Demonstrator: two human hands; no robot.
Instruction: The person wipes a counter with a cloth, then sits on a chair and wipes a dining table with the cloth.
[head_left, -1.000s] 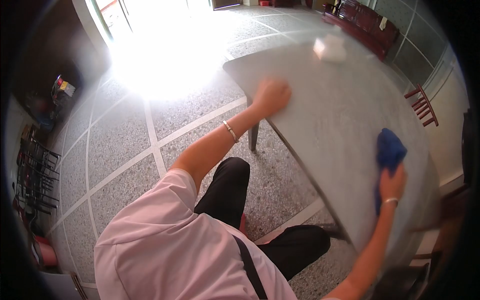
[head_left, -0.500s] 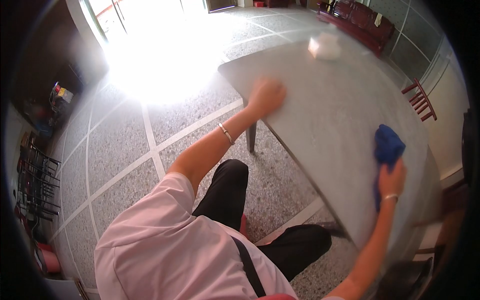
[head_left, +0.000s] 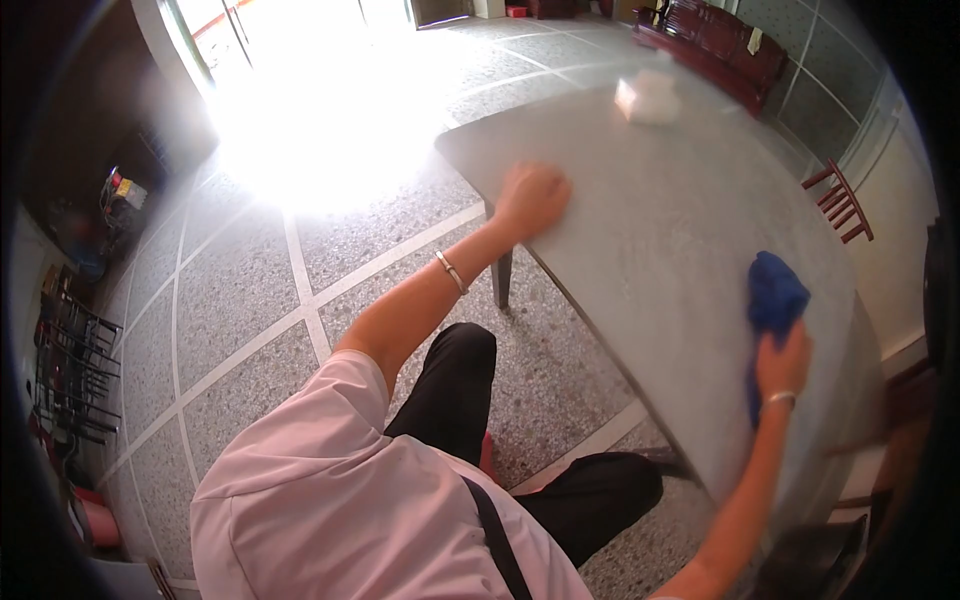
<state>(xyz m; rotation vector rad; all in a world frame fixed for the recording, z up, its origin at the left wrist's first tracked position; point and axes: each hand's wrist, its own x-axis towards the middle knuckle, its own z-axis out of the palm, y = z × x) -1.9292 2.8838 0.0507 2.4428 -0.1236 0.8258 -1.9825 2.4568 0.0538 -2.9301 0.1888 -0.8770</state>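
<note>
A grey table [head_left: 640, 260] stretches out in front of me to the right. My right hand [head_left: 783, 365] is closed on a blue cloth [head_left: 776, 292], pressed to the tabletop near its right side. The cloth bunches up beyond the fingers, and a strip of it hangs down beside the wrist. Near the table's left edge rests my left hand [head_left: 535, 200], its fingers curled in a fist with nothing visible in it. Both wrists wear bracelets.
A white box-like object [head_left: 647, 98], blurred, stands at the table's far end. Beyond it is a dark red wooden bench [head_left: 712, 45]. A red wooden chair [head_left: 842, 205] stands past the right edge. Dark metal chairs [head_left: 75, 360] line the left wall. Strong light floods the doorway.
Almost nothing differs. The blue cloth and my right hand have shifted very slightly on the tabletop; my left fist stays in its place.
</note>
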